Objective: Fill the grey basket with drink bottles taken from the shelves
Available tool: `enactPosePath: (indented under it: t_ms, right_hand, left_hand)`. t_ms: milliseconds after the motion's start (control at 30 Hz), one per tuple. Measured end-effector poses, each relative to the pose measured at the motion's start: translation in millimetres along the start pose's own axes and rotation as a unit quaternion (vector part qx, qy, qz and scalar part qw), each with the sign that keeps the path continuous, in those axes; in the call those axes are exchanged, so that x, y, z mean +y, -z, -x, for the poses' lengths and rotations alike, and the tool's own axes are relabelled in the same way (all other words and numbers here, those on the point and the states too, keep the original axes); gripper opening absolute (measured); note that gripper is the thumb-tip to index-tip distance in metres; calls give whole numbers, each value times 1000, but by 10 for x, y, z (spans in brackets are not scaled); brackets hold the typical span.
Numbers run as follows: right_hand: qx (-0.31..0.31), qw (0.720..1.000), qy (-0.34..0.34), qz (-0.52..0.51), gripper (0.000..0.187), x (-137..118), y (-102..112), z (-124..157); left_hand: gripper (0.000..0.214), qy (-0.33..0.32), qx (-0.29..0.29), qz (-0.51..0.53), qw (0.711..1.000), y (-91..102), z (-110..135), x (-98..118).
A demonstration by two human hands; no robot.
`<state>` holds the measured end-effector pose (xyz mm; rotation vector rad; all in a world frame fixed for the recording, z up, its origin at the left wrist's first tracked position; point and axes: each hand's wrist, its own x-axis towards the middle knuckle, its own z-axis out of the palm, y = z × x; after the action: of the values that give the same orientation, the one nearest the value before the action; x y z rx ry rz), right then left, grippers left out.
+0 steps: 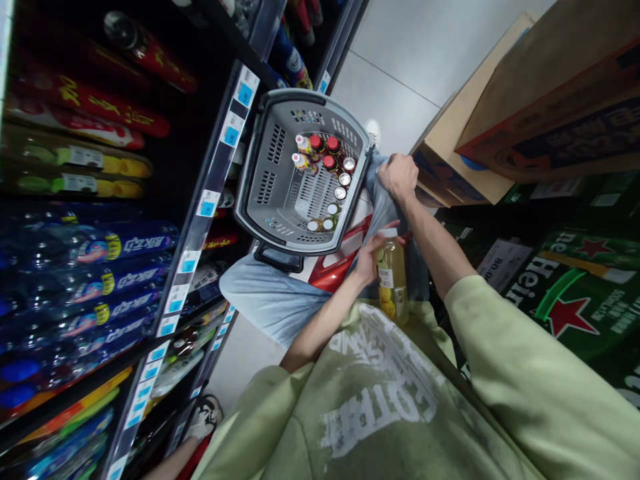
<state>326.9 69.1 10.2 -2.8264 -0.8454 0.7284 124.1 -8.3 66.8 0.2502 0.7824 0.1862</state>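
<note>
My left hand (pixel 369 259) is wrapped round the upper part of a clear bottle (pixel 393 280) of pale yellow drink. The bottle has a white cap and a label with yellow fruit, and sits close to my shirt. Some fingers are behind it. My right hand (pixel 399 175) is curled closed against my jeans at the knee, beside the basket; whatever its fingers enclose is hidden. In front of me stands a grey shopping basket (pixel 275 127). It contains red-capped bottles (pixel 330 162), two white-topped bottles (pixel 301 160), several cans (pixel 345 179) and white-capped bottles (pixel 327 225).
Drink shelves with price tags (pixel 207 203) run along the left, holding blue-labelled bottles (pixel 115 287) and red bottles (pixel 110 110). Cardboard boxes (pixel 470 133) and green beer cases (pixel 575 300) are stacked at right. Another person's shoe (pixel 207 415) shows at lower left.
</note>
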Motion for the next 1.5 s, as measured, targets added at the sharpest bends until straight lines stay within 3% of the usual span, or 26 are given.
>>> enactPosePath:
  t_ms: [200, 500, 733, 1033, 1333, 1500]
  right_hand:
    - [-10, 1000, 7, 2, 59, -3, 1, -2]
    - [1, 1000, 11, 0, 59, 8, -2, -4]
    - [-5, 1000, 5, -7, 59, -13, 26, 23]
    - [-9, 1000, 1, -3, 60, -25, 48, 38]
    - [-14, 1000, 3, -5, 60, -33, 46, 27]
    - [-15, 1000, -5, -11, 57, -21, 30, 21]
  left_hand:
    - [59, 16, 59, 16, 998, 39, -6, 38]
    - [46, 33, 54, 58, 996, -80, 26, 142]
    - [48, 43, 67, 54, 995, -79, 5, 155]
    - [52, 23, 52, 2, 998, 27, -34, 98]
    - [45, -36, 54, -63, 996, -25, 33, 105]
    - [45, -54, 45, -163, 984, 216, 118, 270]
